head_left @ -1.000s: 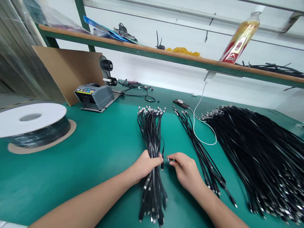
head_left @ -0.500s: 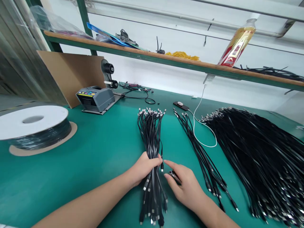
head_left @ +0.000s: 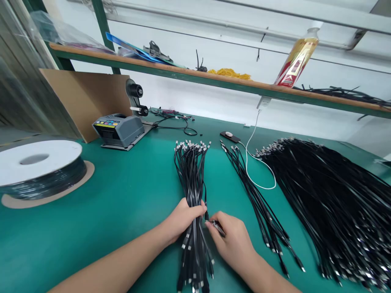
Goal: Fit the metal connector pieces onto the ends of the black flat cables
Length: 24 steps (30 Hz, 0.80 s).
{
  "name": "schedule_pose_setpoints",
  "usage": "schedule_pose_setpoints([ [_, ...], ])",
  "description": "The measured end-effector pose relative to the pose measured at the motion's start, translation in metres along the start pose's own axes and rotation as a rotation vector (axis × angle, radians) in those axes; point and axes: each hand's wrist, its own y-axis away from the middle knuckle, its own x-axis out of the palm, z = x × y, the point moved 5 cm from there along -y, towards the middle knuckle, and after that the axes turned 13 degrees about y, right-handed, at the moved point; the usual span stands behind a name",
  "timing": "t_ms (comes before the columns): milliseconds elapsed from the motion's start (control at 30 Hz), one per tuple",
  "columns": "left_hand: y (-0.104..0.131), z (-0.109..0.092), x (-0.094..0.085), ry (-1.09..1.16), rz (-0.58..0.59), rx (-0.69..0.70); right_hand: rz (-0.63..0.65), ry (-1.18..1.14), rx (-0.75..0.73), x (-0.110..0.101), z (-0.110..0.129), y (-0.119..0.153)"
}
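My left hand (head_left: 186, 217) is closed around the middle of a bundle of black USB cables (head_left: 192, 175). Small metal plugs fan out at the bundle's far end, and darker plugs hang at the near end. One cable end (head_left: 206, 213) stands apart from the bundle, beside my left fingertips. Right against that end, the thumb and forefinger of my right hand (head_left: 230, 234) are drawn together. A small shiny metal tool (head_left: 218, 228) lies within the right hand's grip, mostly covered by it, so its kind is unclear.
To the right lie a thinner group of cables (head_left: 256, 195) and a large cable pile (head_left: 324, 203). A white cord (head_left: 247, 162) runs to a dark device (head_left: 230, 136). Leftward stand a tape dispenser (head_left: 120, 130) and a wire spool (head_left: 42, 167). A shelf (head_left: 183, 75) spans the back.
My right hand has moved left to the loose cable end, and its thumb and forefinger have closed together. The left hand keeps its hold on the bundle. The whole view has shifted slightly.
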Motion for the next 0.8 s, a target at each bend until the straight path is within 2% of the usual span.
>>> schedule_pose_setpoints([
  [233,-0.003,0.003,-0.003,-0.001,-0.004,-0.013,0.048,-0.053,0.017,0.002,-0.001,0.002],
  [500,-0.003,0.004,-0.003,-0.032,0.049,-0.023,0.083,-0.182,0.121,0.004,-0.002,-0.005],
  [633,-0.002,0.002,-0.001,-0.037,0.075,0.018,0.005,-0.202,0.166,-0.003,-0.013,-0.012],
  [700,-0.002,0.002,-0.002,-0.014,0.068,0.039,-0.076,-0.2,0.25,-0.014,-0.031,-0.015],
  [800,-0.001,0.002,-0.003,0.032,0.053,0.057,-0.279,-0.196,0.455,-0.041,-0.072,-0.014],
])
